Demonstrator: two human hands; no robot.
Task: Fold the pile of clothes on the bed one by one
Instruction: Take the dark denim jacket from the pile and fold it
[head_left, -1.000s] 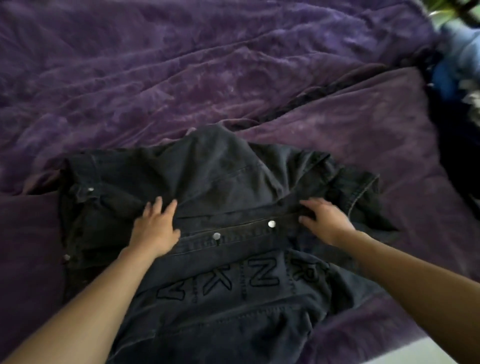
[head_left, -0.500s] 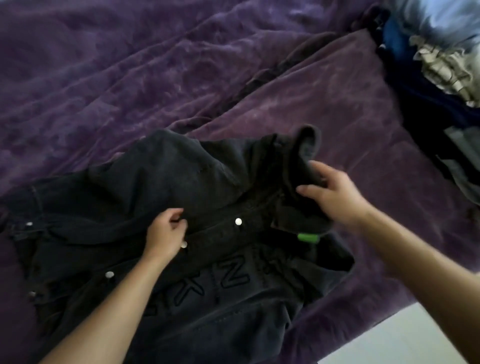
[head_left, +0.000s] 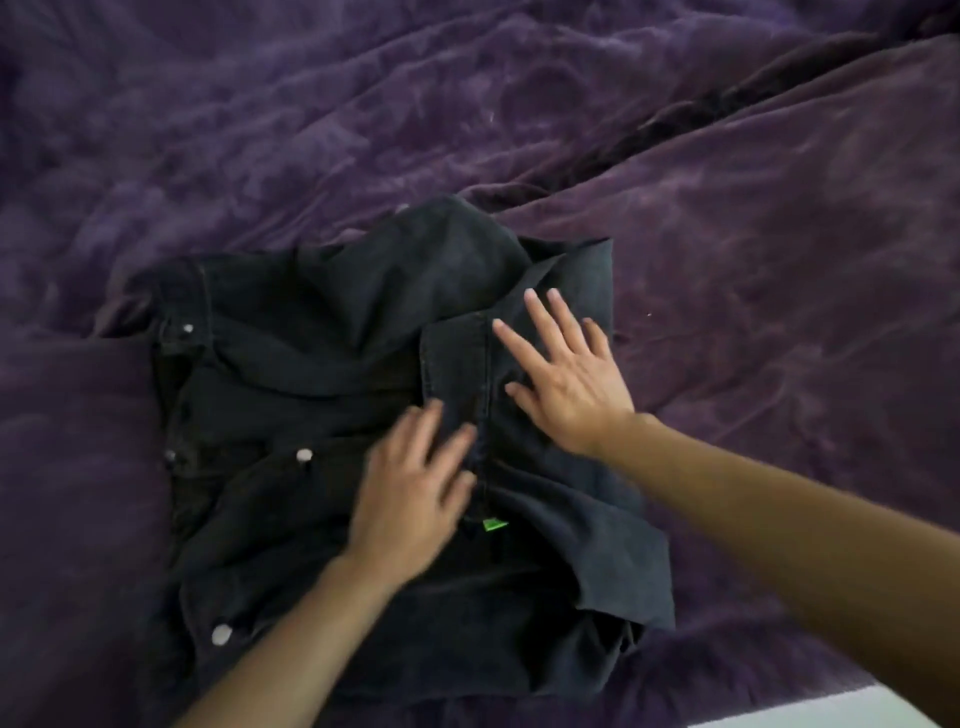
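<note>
A black denim jacket (head_left: 291, 395) with silver snap buttons lies on the purple bed cover. Its right side is folded inward over the middle, with a small green tag (head_left: 493, 525) showing at the fold. My left hand (head_left: 415, 493) lies flat on the jacket's centre, fingers spread, slightly blurred. My right hand (head_left: 566, 374) presses flat on the folded-over flap, fingers apart. Neither hand grips cloth. The pile of other clothes is out of view.
A rumpled purple plush cover (head_left: 753, 260) spreads all around the jacket, with a dark crease running to the upper right. A strip of pale floor (head_left: 831, 712) shows past the bed's edge at the bottom right.
My right hand lifted the jacket's right side, folded it over the middle, and let go. Both hands now lie flat on it. The view swung away from the clothes pile.
</note>
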